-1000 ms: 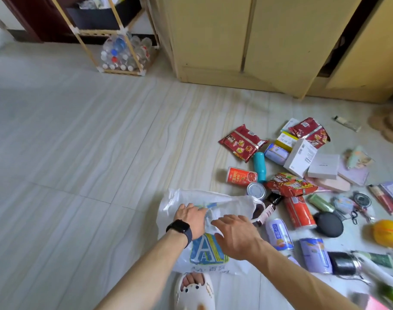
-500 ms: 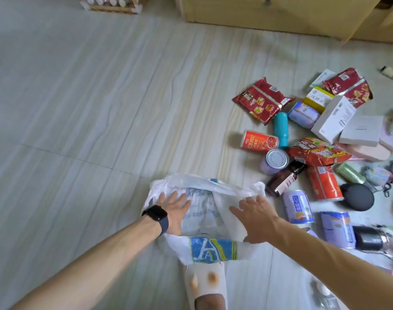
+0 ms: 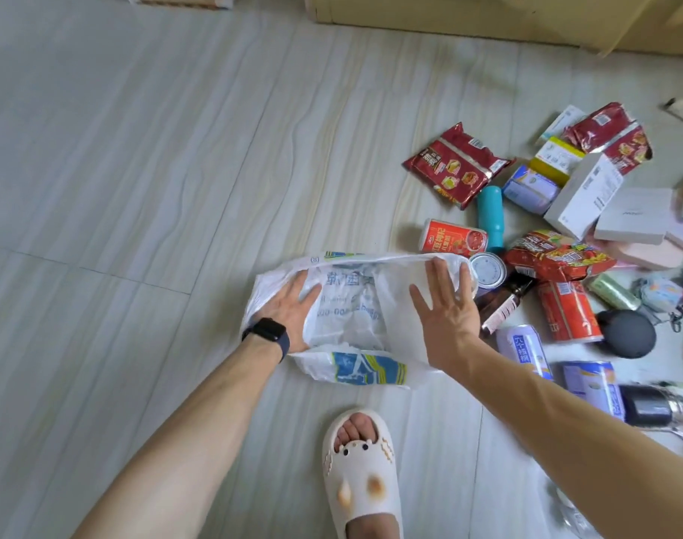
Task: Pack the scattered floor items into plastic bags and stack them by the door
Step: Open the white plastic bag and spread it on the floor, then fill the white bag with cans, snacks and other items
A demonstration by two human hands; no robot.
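Pressing flat on a thin white plastic bag with blue print [image 3: 351,305], both hands have straight fingers, grasping nothing: left hand [image 3: 289,309] at its 9 o'clock side, right hand [image 3: 445,313] at 3. The bag lies on pale floor tiles [image 3: 137,188].

Wide bare floor [image 3: 137,188] left of and beyond the plastic bag [image 3: 351,305]: free passage there. Crowded on the right: tin can [image 3: 487,272] against the bag's right edge, just beside the right hand [image 3: 445,317]; brown bottle [image 3: 505,305] lying just right of that hand; red can [image 3: 454,237] and teal bottle [image 3: 491,215] near the bag's far right corner. Further right, tightly packed snack packets [image 3: 454,165], boxes [image 3: 583,196] and more cans, few gaps. Slippered foot [image 3: 359,472] close on the near side. Open bag surface between left hand [image 3: 289,309] and right.
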